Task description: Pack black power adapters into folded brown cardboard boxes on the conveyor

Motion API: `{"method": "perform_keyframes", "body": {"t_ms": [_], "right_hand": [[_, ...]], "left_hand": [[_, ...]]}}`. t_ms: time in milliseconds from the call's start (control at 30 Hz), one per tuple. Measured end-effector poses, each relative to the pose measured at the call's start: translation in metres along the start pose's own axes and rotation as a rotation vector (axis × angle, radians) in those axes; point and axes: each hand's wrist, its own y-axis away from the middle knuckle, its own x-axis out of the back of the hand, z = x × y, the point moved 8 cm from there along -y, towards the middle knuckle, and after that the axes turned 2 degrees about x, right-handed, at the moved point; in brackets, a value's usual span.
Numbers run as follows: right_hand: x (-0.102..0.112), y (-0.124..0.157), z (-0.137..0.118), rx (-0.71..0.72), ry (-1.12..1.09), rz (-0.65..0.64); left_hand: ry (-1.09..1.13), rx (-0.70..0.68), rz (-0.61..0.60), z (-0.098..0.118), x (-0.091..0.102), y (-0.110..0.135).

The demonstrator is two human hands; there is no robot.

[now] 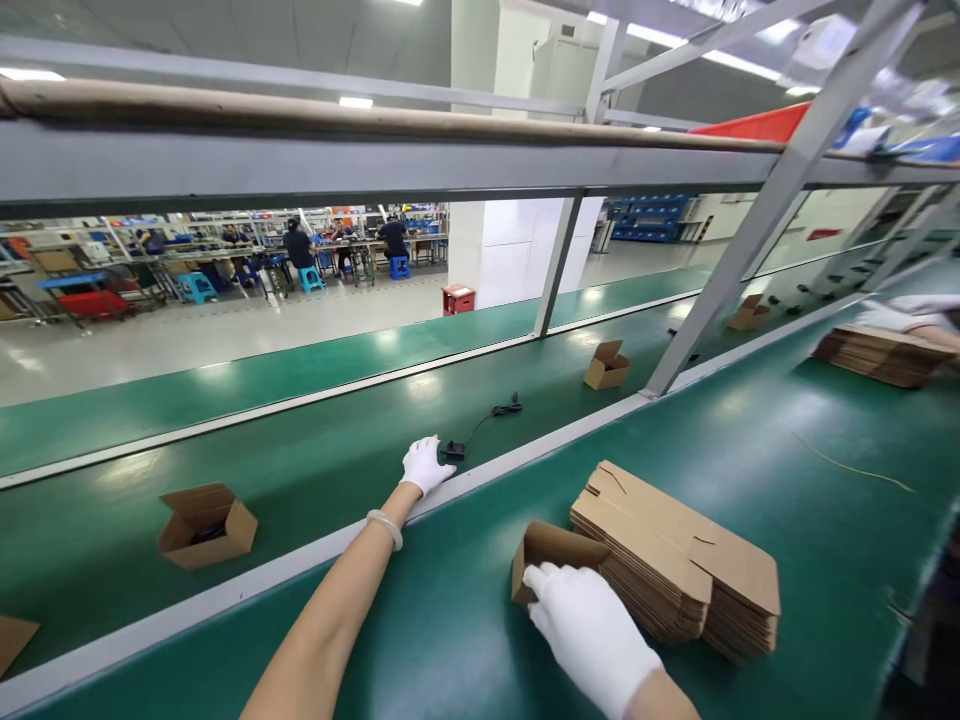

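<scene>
Head-worn camera, sole view; faces forward, down across green conveyor belt (315,440); left hand (426,465), right hand (589,635) close below; workshop floor (225,340) distant

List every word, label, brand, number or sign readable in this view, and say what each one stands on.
No text can be read anywhere in this view.
The flat-packed cardboard cartons: no printing shows on their visible faces.
The red box by the white pillar: any marking is too small to read.
The red plate on the far wall: too small and blurred to read.
</scene>
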Motion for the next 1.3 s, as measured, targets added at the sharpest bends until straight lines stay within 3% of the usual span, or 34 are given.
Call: {"method": "perform_keyframes", "body": {"t_ms": [100,233,367,500,633,767,900,967,1033,1133,1200,1300], "right_hand": [[0.011,0.014,-0.007,0.075,-0.099,0.133],[0.014,0.025,-0.016,0.158,-0.282,0.209],[0.018,0.017,-0.02,0.126,-0.425,0.293],[0.028,-0.009,-0.03,0.068,-0.604,0.348],[0.026,-0.044,-0.063,0.088,-0.771,0.229],[0.016,-0.053,-0.119,0.215,-0.957,-0.02],[0.004,-0.024,-0.172,0.405,-1.18,-0.329],[0.001,-0.009,-0.179,0.433,-1.315,-0.391],[0.006,-0.004,-0.162,0.349,-1.477,-0.287],[0.024,-0.005,-0.112,0.142,-1.615,0.055],[0.042,-0.004,-0.086,0.084,-1.541,0.247],[0.072,0.0,-0.073,0.157,-1.256,0.435]], "left_hand": [[0.042,0.009,-0.017,-0.003,-0.005,-0.014],[0.215,-0.046,0.01,-0.009,0.009,-0.006],[0.468,-0.131,0.089,-0.005,0.047,0.022],[0.703,-0.213,0.203,0.017,0.099,0.061],[1.133,-0.351,0.208,0.062,0.145,0.112],[1.396,-0.395,0.152,0.101,0.17,0.161],[1.43,-0.409,0.287,0.105,0.191,0.195],[1.403,-0.413,0.394,0.094,0.201,0.206],[1.365,-0.366,0.461,0.078,0.204,0.212],[1.319,-0.21,0.476,0.053,0.188,0.217],[1.307,-0.095,0.43,0.041,0.165,0.219],[1.25,0.027,0.318,0.038,0.124,0.223]]}}
